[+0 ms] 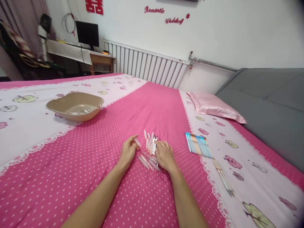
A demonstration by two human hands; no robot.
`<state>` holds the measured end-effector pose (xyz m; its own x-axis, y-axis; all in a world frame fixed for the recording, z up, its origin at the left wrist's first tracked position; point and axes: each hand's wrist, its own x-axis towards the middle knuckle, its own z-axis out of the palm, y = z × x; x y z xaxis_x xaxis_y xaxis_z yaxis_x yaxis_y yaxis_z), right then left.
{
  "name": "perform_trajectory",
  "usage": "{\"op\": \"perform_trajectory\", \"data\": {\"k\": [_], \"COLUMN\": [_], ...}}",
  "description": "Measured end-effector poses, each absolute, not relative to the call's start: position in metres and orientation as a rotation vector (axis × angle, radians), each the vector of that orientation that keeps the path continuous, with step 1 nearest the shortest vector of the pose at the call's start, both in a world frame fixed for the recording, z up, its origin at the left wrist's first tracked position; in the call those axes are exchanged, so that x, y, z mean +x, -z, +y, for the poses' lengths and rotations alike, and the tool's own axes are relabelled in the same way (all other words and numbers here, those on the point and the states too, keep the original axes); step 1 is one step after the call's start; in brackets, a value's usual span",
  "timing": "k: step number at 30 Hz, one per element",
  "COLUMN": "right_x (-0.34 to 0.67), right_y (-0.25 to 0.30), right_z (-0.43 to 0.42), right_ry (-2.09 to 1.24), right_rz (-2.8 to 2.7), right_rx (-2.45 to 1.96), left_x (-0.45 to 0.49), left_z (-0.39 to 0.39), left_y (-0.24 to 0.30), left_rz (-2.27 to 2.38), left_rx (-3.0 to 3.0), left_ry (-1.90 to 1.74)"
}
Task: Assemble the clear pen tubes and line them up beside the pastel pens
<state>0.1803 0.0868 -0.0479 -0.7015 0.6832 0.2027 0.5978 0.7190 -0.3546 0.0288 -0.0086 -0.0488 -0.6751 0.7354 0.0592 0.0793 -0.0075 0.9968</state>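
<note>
Lying between the hands: the tubes (143, 161), pale pink and clear, are forming a loose heap on the cover (142, 202); 12 o'clock is pointing away from the person.
Left hand (128, 150): at 9 o'clock, it is pinching one tube (137, 142) between thumb and fingers.
Right hand (165, 153): at 3 o'clock, it is curling over the heap's edge; whether it is gripping anything, I cannot tell.
Rods (154, 146): white and dark-tipped, they are lying at 1 o'clock, by the right fingers.
Heap risk: round tubes could be rolling and mixing with the rods, a nudge or a dip in the soft cover causing it.
Pinch risk: the smooth tube could be slipping if the thumb is loosening.
Pens (199, 145): blue and orange, they are lying side by side farther out at 3 o'clock; a wide right-hand sweep could be scattering them.
Basin (64, 104): at 10 o'clock, it is holding white pieces (82, 112).
Pillow (215, 107): it is lying at 2 o'clock.
</note>
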Motion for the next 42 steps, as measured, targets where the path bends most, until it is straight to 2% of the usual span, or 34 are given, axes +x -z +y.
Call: {"op": "perform_trajectory", "data": {"k": [42], "right_x": [0.1752], "right_y": [0.0534], "right_z": [0.0900], "right_ry": [-0.470], "right_rz": [-2.448], "right_rx": [-1.064], "left_x": [0.0284], "left_z": [-0.0055], "left_y": [0.0529], "left_rz": [1.789], "left_rx": [0.830], "left_ry": [-1.803]}}
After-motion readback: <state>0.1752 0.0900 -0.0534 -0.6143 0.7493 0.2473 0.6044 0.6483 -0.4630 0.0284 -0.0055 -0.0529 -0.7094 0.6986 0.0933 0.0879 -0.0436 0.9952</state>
